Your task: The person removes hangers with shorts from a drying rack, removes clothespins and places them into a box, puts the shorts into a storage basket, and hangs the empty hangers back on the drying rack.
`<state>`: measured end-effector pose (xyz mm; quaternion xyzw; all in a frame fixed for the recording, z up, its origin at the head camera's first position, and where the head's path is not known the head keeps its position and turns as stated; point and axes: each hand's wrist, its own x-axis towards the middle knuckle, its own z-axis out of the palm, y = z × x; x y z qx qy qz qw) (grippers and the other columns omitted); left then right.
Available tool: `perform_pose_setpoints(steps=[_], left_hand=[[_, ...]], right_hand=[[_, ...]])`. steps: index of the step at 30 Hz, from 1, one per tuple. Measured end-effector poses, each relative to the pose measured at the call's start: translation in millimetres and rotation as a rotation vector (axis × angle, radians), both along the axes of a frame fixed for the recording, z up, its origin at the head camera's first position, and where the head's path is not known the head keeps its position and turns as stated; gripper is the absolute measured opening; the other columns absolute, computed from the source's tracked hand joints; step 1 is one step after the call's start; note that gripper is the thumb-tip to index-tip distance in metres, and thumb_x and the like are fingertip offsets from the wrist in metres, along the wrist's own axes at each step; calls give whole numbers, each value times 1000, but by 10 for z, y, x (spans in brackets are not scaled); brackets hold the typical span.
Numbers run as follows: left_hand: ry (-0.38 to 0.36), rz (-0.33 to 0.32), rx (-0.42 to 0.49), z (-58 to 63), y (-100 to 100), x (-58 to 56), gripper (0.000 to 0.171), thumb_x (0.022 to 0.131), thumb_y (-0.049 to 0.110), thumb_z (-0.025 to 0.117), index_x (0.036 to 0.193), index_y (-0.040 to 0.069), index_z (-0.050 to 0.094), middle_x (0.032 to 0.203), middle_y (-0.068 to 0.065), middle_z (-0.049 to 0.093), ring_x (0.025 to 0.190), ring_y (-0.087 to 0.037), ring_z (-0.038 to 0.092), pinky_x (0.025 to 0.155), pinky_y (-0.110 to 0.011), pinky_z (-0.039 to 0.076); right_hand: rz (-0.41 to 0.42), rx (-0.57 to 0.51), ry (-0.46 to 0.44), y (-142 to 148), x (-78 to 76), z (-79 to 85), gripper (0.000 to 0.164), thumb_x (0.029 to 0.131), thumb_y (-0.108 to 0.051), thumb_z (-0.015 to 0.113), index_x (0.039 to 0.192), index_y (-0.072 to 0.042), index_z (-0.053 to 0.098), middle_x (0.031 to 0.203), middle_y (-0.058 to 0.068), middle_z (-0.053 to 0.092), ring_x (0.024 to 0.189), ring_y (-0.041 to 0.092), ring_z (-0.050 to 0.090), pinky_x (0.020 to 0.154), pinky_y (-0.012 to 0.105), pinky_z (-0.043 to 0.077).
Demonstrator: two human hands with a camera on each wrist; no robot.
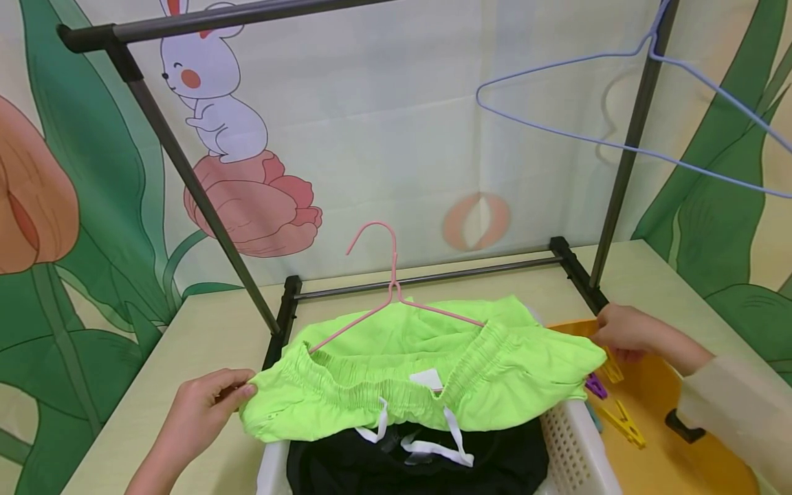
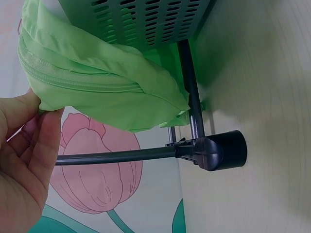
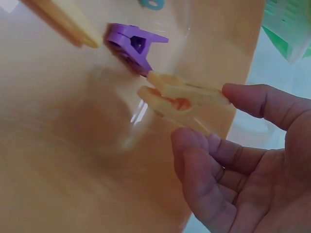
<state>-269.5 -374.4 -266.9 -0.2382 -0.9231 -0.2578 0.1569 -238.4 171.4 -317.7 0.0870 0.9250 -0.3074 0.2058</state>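
Note:
Bright green shorts [image 1: 371, 385] with white drawstrings lie spread over a white laundry basket, a pink hanger [image 1: 394, 282] set inside their elastic waistband. My left hand [image 1: 207, 405] pinches the left edge of the shorts between thumb and fingers; the left wrist view shows a zip along that part of the green cloth [image 2: 97, 92]. Over the orange basin [image 1: 674, 412], my right hand [image 1: 625, 333] holds a yellow clothespin [image 3: 180, 99] by its handles, thumb on one and fingers on the other. A purple clothespin [image 3: 129, 46] lies just beyond it in the basin.
Black clothing [image 1: 421, 460] lies in the white basket [image 1: 584, 454] beneath the shorts. Another yellow clothespin [image 1: 625, 423] is in the basin. A dark metal rack [image 1: 198, 192] stands behind on the table [image 1: 185, 344], with a blue hanger [image 1: 569, 137] at upper right.

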Motion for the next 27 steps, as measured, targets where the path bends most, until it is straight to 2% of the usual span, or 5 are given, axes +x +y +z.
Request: perform_pose_setpoints(steps=[10, 19, 27], left_hand=[[7, -5, 2, -5, -2, -1, 14, 73, 0, 67, 83, 10, 67, 70, 4, 60, 56, 3, 42, 50, -18, 40], [13, -5, -3, -16, -5, -7, 14, 73, 0, 67, 83, 10, 67, 71, 4, 61, 56, 4, 42, 50, -18, 40], [5, 6, -10, -20, -8, -4, 13, 74, 1, 67, 84, 9, 67, 71, 3, 61, 56, 4, 43, 50, -18, 40]], right_hand=[[9, 47, -27, -21, -16, -58, 21, 80, -7, 49, 96, 8, 51, 63, 5, 47, 43, 11, 42, 44, 19, 41], [46, 109, -29, -45, -15, -104, 14, 82, -6, 46, 88, 4, 53, 58, 3, 45, 42, 10, 42, 42, 18, 41], [33, 158, -36, -59, -32, -158, 17, 83, -9, 50, 92, 6, 52, 64, 7, 46, 46, 12, 46, 43, 19, 43]])
